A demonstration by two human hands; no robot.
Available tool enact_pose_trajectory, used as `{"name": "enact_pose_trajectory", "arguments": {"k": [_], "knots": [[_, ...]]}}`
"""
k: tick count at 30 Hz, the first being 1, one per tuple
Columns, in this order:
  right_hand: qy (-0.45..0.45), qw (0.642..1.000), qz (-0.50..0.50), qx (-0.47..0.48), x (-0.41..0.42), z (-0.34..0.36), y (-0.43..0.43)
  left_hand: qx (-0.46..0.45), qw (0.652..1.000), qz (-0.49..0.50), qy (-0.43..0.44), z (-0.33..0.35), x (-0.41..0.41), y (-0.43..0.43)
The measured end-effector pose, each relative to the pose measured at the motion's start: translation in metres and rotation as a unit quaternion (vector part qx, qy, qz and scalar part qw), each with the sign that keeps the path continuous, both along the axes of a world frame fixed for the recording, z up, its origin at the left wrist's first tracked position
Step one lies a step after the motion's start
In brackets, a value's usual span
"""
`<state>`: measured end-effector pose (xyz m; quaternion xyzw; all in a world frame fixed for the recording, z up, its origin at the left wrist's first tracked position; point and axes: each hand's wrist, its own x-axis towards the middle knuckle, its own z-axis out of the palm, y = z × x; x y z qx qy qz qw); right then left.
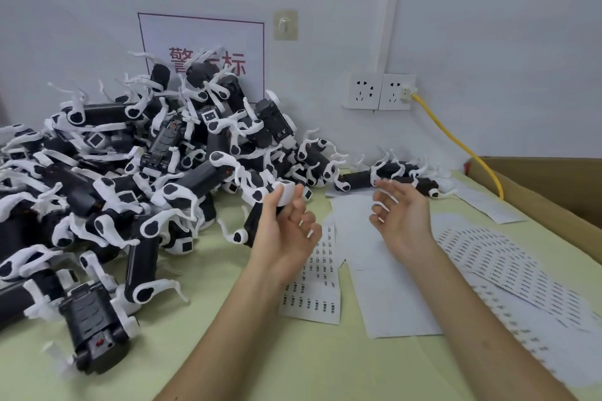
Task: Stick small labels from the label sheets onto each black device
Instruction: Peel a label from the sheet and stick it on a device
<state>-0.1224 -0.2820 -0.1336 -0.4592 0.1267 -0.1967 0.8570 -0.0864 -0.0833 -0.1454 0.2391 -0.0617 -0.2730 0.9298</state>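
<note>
Hands over label sheets (312,298) by pile (114,156): left hand (286,238) round black device (255,225), right hand (404,218) slack.

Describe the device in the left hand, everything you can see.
The device is a black, plastic-looking bar with a white cap on its upper end and a white strap piece with a black patch at its lower end. It is held tilted, cap end up. The left hand grips it near the cap, thumb on one side, fingers on the other.
</note>
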Motion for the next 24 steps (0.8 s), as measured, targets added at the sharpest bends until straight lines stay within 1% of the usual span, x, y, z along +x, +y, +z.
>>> {"name": "enact_pose_trajectory", "arguments": {"k": [2,4,7,9,11,13,14,16,20,22,24], "knots": [[0.002,0.998,0.017,-0.053,0.001,0.0,0.007,0.025,1.0,0.011,0.008,-0.002,-0.001,-0.003],[-0.002,0.99,0.048,-0.132,0.001,0.0,0.016,0.051,0.998,0.025,0.001,-0.004,-0.003,-0.006],[-0.02,0.964,0.143,-0.224,0.002,-0.002,0.029,0.105,0.994,0.034,-0.023,-0.005,-0.011,-0.016],[-0.025,0.946,0.195,-0.26,0.001,-0.004,0.04,0.135,0.99,0.011,-0.031,-0.009,-0.02,-0.024],[-0.014,0.93,0.198,-0.309,0.0,-0.008,0.05,0.185,0.982,-0.004,-0.043,-0.016,-0.029,-0.036],[0.0,0.921,0.175,-0.348,0.0,-0.012,0.056,0.258,0.964,0.02,-0.058,-0.026,-0.032,-0.044],[0.001,0.921,0.163,-0.354,0.0,-0.013,0.057,0.278,0.958,0.026,-0.068,-0.028,-0.031,-0.044],[-0.006,0.928,0.137,-0.347,0.0,-0.012,0.057,0.302,0.948,0.0,-0.101,-0.025,-0.029,-0.041],[-0.032,0.945,0.068,-0.318,0.001,-0.008,0.055,0.278,0.942,-0.053,-0.181,-0.014,-0.026,-0.029],[-0.038,0.96,0.016,-0.276,0.002,-0.005,0.051,0.274,0.936,-0.069,-0.208,-0.01,-0.028,-0.026],[-0.053,0.975,-0.03,-0.213,0.002,0.0,0.044,0.256,0.933,-0.095,-0.235,-0.006,-0.028,-0.024]]}}
